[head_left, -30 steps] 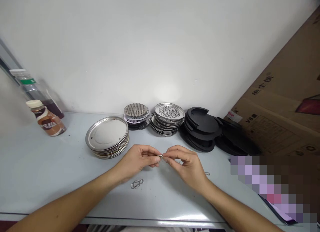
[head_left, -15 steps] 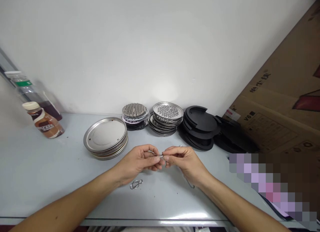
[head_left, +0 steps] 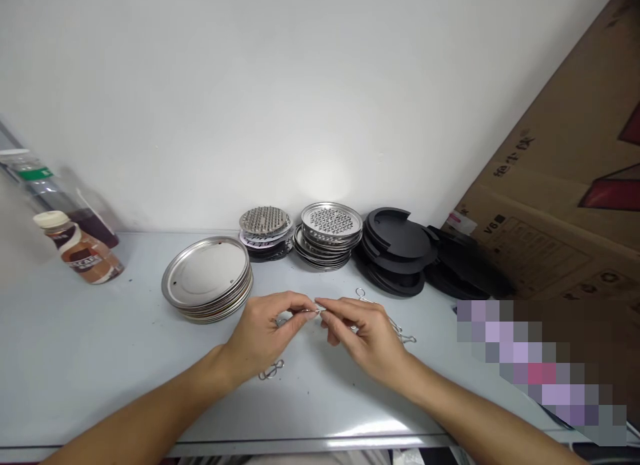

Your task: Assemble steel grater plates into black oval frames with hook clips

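My left hand [head_left: 265, 331] and my right hand [head_left: 367, 331] meet above the middle of the table, fingertips nearly touching. Both pinch a thin metal wire piece [head_left: 319, 311], mostly hidden by the fingers. Another bent wire piece with loops [head_left: 273, 369] lies on the table below my left hand. Beyond and beside my right hand lie more looped wire pieces [head_left: 407, 338], partly covered by that hand. Left of my left hand stands a stack of round metal discs [head_left: 207, 275] with raised rims and small holes.
At the back are spiked discs [head_left: 265, 220], grater discs [head_left: 331, 219] and round black plastic parts [head_left: 400, 233], all stacked. Two drink bottles [head_left: 87, 255] stand at the left. A large cardboard box [head_left: 540, 211] leans along the right side. A blurred patch hides the lower right.
Both hands have turned a little, with the fingertips now closer around the wire piece. More of the wire pieces by my right hand shows. The view has shifted slightly.
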Demonstrator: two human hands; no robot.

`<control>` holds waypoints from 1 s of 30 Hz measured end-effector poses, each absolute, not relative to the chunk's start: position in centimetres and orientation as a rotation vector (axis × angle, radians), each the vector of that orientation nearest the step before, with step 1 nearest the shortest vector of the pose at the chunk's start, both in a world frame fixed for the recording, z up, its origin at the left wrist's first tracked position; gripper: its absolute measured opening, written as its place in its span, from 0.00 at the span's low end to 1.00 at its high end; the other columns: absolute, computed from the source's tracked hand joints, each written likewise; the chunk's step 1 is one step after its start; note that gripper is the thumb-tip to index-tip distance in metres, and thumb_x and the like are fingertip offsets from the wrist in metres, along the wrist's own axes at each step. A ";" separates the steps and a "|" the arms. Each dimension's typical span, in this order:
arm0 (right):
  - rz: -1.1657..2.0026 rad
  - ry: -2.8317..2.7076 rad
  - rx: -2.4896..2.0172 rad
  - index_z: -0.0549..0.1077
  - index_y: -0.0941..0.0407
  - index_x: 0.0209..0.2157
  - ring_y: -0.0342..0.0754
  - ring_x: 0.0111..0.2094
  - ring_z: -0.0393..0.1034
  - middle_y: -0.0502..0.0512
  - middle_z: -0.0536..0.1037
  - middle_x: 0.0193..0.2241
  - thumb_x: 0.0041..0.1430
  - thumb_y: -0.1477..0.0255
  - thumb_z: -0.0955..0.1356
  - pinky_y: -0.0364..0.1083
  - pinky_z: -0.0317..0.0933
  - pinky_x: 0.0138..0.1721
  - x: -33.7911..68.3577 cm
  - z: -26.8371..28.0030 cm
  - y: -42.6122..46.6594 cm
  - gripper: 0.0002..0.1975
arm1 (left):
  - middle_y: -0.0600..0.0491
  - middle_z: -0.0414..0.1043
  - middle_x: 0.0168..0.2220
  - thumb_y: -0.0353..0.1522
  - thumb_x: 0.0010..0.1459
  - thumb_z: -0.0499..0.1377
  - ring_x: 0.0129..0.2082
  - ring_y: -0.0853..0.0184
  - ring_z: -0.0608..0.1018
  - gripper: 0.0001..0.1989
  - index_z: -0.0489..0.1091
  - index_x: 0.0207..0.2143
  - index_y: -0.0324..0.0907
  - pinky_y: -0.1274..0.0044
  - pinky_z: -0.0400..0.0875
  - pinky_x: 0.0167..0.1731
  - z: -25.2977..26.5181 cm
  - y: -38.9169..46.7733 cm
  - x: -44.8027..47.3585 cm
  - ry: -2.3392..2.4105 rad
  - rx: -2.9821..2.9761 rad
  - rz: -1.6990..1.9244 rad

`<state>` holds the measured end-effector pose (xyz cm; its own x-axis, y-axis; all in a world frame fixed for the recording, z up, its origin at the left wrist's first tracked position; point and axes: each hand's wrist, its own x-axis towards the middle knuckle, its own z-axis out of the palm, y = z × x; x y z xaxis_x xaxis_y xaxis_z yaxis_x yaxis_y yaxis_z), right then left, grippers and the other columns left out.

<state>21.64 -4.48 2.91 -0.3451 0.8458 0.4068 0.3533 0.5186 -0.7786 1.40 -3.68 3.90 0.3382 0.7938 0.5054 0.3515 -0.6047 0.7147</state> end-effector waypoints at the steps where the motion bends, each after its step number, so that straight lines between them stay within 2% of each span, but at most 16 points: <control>1: 0.626 -1.946 -0.958 0.78 0.55 0.46 0.45 0.27 0.73 0.53 0.77 0.25 0.64 0.74 0.65 0.45 0.65 0.33 21.7 2.8 -4.5 0.12 | 0.58 0.80 0.31 0.27 0.58 0.63 0.31 0.74 0.81 0.05 0.77 0.36 0.43 0.85 0.73 0.36 3.8 -3.7 1.4 1.012 2.124 1.222; 6: 0.387 -1.920 -0.817 0.79 0.55 0.45 0.45 0.31 0.73 0.57 0.79 0.32 0.62 0.79 0.67 0.43 0.67 0.33 21.6 2.7 -4.3 0.12 | 0.58 0.82 0.32 0.26 0.56 0.66 0.30 0.73 0.82 0.07 0.78 0.37 0.43 0.85 0.75 0.35 3.5 -3.8 1.6 1.030 2.155 1.354; 12: 0.342 -1.842 -0.830 0.79 0.56 0.44 0.45 0.28 0.73 0.56 0.79 0.30 0.60 0.80 0.68 0.42 0.66 0.28 21.3 2.9 -5.0 0.12 | 0.56 0.83 0.34 0.25 0.56 0.65 0.31 0.72 0.83 0.08 0.79 0.39 0.42 0.84 0.77 0.36 3.4 -3.7 1.7 0.944 2.236 1.415; 17: 0.378 -1.844 -0.917 0.81 0.56 0.41 0.44 0.26 0.72 0.55 0.78 0.26 0.61 0.78 0.67 0.42 0.64 0.28 20.9 3.2 -5.5 0.10 | 0.55 0.82 0.31 0.21 0.54 0.65 0.30 0.72 0.83 0.12 0.77 0.39 0.41 0.85 0.76 0.34 3.3 -3.7 1.5 0.829 2.444 1.559; 20: 0.386 -1.830 -0.972 0.81 0.57 0.39 0.44 0.25 0.71 0.55 0.78 0.26 0.61 0.77 0.67 0.42 0.63 0.28 20.6 3.1 -5.2 0.10 | 0.53 0.82 0.35 0.20 0.55 0.64 0.33 0.71 0.83 0.14 0.76 0.43 0.40 0.83 0.77 0.38 2.7 -3.9 1.6 0.781 2.523 1.561; 23: 0.543 -1.786 -1.078 0.82 0.56 0.37 0.45 0.27 0.72 0.54 0.77 0.25 0.61 0.75 0.68 0.44 0.65 0.31 20.4 3.1 -4.5 0.09 | 0.50 0.82 0.41 0.21 0.58 0.61 0.40 0.68 0.83 0.12 0.76 0.44 0.40 0.81 0.76 0.44 2.1 -3.8 2.1 0.780 2.549 1.459; 27: 1.030 -1.668 -1.093 0.81 0.56 0.40 0.43 0.23 0.72 0.54 0.79 0.30 0.62 0.67 0.67 0.43 0.67 0.26 21.8 4.1 -3.2 0.12 | 0.56 0.82 0.36 0.28 0.61 0.61 0.33 0.71 0.82 0.07 0.77 0.40 0.44 0.83 0.76 0.37 2.3 -3.0 2.3 1.108 2.246 1.259; 30: 1.001 -1.804 -1.200 0.82 0.56 0.38 0.45 0.27 0.74 0.55 0.81 0.34 0.58 0.68 0.69 0.42 0.66 0.27 25.1 5.3 -1.9 0.11 | 0.58 0.81 0.33 0.32 0.60 0.61 0.31 0.70 0.81 0.04 0.77 0.36 0.45 0.82 0.75 0.35 2.9 -2.4 2.0 1.251 2.096 0.994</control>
